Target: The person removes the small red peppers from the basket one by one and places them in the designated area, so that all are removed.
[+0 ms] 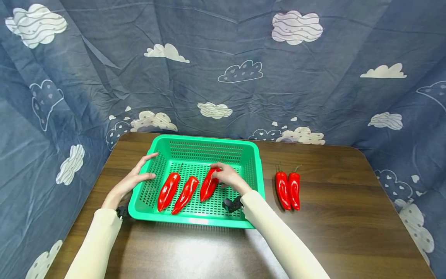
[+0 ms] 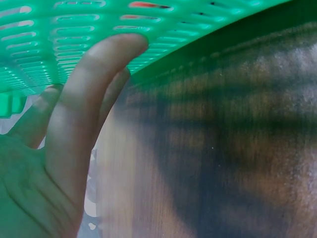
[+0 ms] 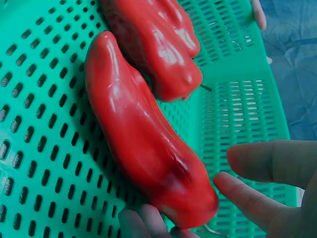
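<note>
A green perforated plastic basket [image 1: 199,220] stands on the table. My right hand [image 1: 228,176] reaches into it and grips a long red pepper [image 1: 208,188] near its stem end. In the right wrist view that pepper [image 3: 143,134] lies between the thumb and the fingers. To its left two more red peppers lie on the basket floor: a near one [image 1: 185,195] and a plumper one [image 1: 168,192] with its stem showing. At the basket's left side, my left hand [image 1: 130,182] rests with fingers extended over the rim. In the left wrist view, a digit [image 2: 81,109] overlaps the slotted wall.
On the brown wooden table [image 1: 334,232], right of the basket, two red peppers, a left one [image 1: 282,190] and a right one [image 1: 294,190], lie side by side, stems away from me. Behind the table hangs a blue-grey cloth [image 1: 240,112] with cloud prints.
</note>
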Tool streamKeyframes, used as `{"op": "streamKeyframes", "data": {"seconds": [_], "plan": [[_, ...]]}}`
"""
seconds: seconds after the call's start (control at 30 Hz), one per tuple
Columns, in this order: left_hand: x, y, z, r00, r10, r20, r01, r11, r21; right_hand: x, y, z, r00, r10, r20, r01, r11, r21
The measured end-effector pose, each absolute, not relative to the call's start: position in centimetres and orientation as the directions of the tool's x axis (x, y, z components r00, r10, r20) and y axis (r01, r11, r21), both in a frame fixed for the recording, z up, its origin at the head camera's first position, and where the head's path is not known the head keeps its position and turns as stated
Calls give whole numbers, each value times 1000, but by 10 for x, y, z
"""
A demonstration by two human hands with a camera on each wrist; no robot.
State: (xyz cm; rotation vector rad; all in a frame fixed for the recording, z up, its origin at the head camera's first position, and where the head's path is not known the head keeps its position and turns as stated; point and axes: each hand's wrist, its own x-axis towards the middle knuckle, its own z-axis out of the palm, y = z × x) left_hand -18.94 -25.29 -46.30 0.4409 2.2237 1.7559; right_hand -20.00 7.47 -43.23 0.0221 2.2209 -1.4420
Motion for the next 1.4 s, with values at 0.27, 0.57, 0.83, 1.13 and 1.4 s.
{"op": "streamKeyframes", "data": {"seconds": [0.27,0.57,0.83,1.13,1.4], "plan": [[-191,-253,-463,-915,403,-21,75,220,973,-200,73,-434,-881,-259,-397,234,492,-839],[-190,-253,-462,-918,395,-30,67,228,971,-201,71,-438,-916,-219,-336,183,518,-836],[-190,-252,-463,-917,398,-22,74,226,971,-201,72,-437,-928,-215,-305,167,492,-855],[-189,-252,-463,-915,402,-19,78,223,972,-201,75,-432,-926,-246,-288,192,348,-917],[-189,-252,-462,-916,400,-28,70,228,971,-201,77,-423,-929,-276,-245,179,243,-953]]}}
